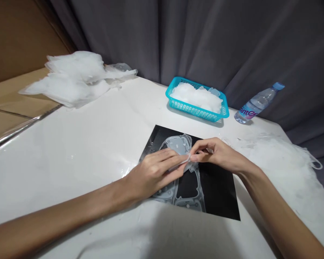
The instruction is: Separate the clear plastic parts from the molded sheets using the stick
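Observation:
A translucent, flexible molded sheet point(178, 144) with rounded cut-out shapes lies partly on a black square mat point(218, 194). My left hand point(155, 169) reaches across its middle, thumb and forefinger closed on a piece of the sheet. At the same spot, the fingertips of my right hand point(214, 153) pinch the edge of that piece, almost touching my left fingertips. Between the hands the piece is lifted a little off the mat. My left hand covers part of the sheet; a large opening in it shows black below.
Behind the mat stands a turquoise basket point(196, 113) holding white translucent pieces. A water bottle point(255, 106) is to its right. White translucent pieces form a pile point(75, 75) at the back left and another heap point(283, 165) at the right. Cardboard point(13, 86) borders the table's left side.

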`<state>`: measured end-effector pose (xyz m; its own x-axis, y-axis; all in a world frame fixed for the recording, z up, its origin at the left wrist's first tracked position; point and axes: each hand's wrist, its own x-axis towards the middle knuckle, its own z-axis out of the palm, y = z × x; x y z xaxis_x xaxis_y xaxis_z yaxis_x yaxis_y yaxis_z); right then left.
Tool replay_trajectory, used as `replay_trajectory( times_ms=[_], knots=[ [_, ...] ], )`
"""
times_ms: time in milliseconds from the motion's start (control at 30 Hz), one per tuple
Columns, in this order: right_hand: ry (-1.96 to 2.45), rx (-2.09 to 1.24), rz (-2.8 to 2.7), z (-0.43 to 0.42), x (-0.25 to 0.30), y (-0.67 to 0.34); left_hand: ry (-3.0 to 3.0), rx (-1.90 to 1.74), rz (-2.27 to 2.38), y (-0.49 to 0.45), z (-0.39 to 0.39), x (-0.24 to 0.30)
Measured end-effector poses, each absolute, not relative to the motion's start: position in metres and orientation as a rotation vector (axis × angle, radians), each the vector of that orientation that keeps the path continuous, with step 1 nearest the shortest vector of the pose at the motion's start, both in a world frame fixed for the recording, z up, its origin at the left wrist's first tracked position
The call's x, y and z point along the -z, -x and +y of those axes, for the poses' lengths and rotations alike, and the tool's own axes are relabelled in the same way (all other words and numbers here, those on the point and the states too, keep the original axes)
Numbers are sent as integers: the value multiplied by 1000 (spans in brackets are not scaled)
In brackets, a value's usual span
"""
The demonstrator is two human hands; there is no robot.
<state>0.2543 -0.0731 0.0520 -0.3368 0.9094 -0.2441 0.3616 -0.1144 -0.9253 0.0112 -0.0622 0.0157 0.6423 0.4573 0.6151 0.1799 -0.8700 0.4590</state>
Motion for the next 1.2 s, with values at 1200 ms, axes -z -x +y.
replay_trajectory(
  times_ms=[1200],
  knots=[
    [1680,-430,-1709,-64,-46,-279,-1415,-673,697,-21,-42,-23]
  ],
)
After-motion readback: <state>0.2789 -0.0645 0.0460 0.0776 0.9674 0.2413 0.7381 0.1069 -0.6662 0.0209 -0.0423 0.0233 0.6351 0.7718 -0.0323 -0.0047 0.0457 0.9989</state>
